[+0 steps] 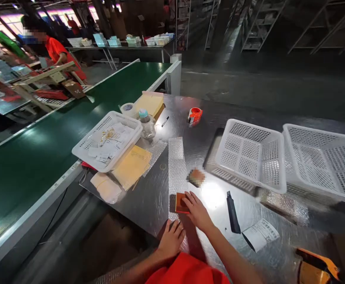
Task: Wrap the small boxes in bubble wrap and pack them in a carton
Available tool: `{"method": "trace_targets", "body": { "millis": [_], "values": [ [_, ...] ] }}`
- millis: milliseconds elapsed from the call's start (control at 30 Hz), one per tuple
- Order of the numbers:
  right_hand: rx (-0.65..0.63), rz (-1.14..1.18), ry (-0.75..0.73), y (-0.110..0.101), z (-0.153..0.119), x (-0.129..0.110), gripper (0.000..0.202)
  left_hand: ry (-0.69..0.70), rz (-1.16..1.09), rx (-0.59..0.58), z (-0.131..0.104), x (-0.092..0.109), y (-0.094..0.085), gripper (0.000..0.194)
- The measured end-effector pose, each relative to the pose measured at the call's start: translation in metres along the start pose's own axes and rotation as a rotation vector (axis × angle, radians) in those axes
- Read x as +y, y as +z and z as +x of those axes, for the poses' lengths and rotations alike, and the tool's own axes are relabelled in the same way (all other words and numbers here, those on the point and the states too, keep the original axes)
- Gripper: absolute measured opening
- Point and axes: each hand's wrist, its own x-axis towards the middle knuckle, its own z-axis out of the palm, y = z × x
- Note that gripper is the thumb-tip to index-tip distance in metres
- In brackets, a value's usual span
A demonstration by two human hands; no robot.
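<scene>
The wrapping is just starting: the right hand (196, 211) lies flat, fingers spread, on a small orange box (181, 203) at the near end of the bubble-wrap strip (176, 165). The left hand (170, 238), open and empty, rests on that strip's near edge. Rolling the box up likely calls for both hands.

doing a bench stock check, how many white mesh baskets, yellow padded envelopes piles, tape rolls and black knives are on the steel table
white mesh baskets: 3
yellow envelope piles: 2
tape rolls: 2
black knife: 1
total: 8
</scene>
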Motion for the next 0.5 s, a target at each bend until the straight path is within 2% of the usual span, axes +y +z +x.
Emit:
{"method": "trace_targets", "body": {
  "millis": [100,267,500],
  "values": [
    [-0.061,-0.012,-0.034,0.012,0.016,-0.009,0.068,-0.010,0.011,0.043,-0.002,0.001,0.008,0.049],
    [-0.088,-0.032,-0.018,0.034,0.018,-0.003,0.060,-0.025,0.039,0.111,-0.003,0.007,0.012,0.044],
    [-0.112,0.035,-0.057,0.033,0.020,0.004,0.064,-0.001,0.219,0.177,0.013,0.012,0.006,0.037]
  ]
}}
